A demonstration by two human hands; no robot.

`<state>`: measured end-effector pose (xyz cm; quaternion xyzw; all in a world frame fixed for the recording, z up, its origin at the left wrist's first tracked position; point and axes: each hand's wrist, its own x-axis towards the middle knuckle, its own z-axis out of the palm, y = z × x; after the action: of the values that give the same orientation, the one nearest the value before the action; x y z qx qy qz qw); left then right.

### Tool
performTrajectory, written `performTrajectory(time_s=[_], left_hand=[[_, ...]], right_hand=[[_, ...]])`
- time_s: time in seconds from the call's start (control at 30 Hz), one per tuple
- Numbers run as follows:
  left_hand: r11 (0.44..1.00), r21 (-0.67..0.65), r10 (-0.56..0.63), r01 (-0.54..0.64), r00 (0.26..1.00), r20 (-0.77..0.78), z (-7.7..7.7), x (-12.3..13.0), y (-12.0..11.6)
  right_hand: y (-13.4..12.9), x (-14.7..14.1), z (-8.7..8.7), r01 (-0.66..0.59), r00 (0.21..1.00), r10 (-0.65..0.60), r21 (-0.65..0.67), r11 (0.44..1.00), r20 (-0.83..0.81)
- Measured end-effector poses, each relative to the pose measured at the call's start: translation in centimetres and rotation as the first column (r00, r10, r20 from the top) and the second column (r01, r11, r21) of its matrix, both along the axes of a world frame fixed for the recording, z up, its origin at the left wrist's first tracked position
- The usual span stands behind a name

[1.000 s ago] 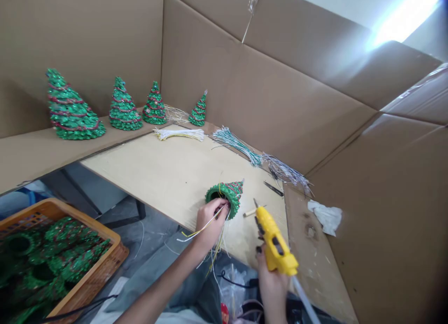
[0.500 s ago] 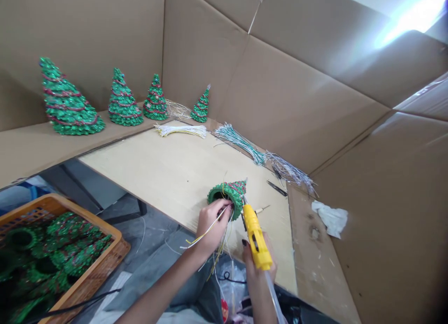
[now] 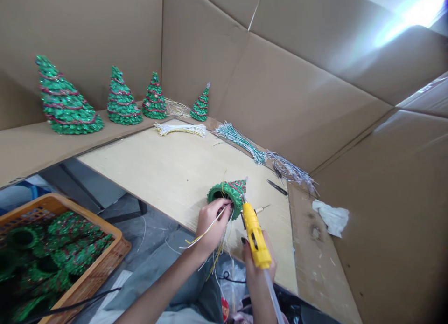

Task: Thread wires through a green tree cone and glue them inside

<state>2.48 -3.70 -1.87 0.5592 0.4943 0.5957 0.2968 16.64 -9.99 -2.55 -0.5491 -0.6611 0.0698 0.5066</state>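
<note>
A small green tree with red garlands (image 3: 237, 188) lies on its side on the pale board, its hollow base facing my left hand. The fingers of my left hand (image 3: 213, 224) are closed inside the rim of that base, with white and yellow wires (image 3: 207, 230) running out past them. My right hand (image 3: 259, 258) is wrapped round a yellow glue gun (image 3: 255, 233). The gun's nozzle points up at the tree, close to its side; whether they touch is hard to tell. More wires hang below the base.
Several trees (image 3: 66, 100) stand along the back ledge. Wire bundles (image 3: 241, 141), tweezers (image 3: 277, 187), a thin pointed tool (image 3: 262, 209) and a white cloth (image 3: 332, 217) lie about the board (image 3: 157, 170). An orange basket (image 3: 94, 268) of trees sits at lower left.
</note>
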Motion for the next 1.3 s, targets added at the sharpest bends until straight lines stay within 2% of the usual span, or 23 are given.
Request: performTrajectory(time_s=[1.3], left_hand=[[1.0, 0.003, 0.023, -0.023, 0.999, -0.026, 0.34, -0.05, -0.1]], right_hand=[[-0.14, 0.05, 0.16, -0.008, 1.0, 0.008, -0.017, 1.0, 0.004]])
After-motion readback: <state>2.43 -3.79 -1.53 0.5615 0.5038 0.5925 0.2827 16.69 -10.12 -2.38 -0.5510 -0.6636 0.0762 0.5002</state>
